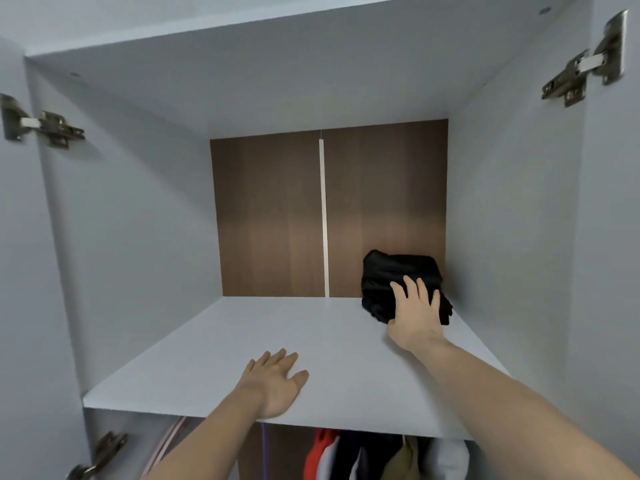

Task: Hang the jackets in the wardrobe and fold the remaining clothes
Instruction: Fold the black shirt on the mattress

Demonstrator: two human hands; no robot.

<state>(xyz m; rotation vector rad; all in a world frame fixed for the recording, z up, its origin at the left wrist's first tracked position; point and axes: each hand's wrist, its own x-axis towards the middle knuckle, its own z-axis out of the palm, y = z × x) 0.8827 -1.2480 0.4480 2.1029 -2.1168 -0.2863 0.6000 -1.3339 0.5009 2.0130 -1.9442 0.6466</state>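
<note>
The right hand [417, 315] lies with fingers spread and straight against the near face of a folded black garment [398, 277], gripping nothing; the garment sits beyond it in the far right corner of the wardrobe shelf [214, 344], close to the brown back panel [270, 216] and the right side wall [512, 209]; to the left of that hand the shelf runs bare to the left wall; the left hand [277, 384] rests flat, fingers relaxed and straight, just inside the shelf's front edge, well apart from the garment; below that edge hang the jackets [381, 457], red, white, dark and olive, beneath the right forearm.
</note>
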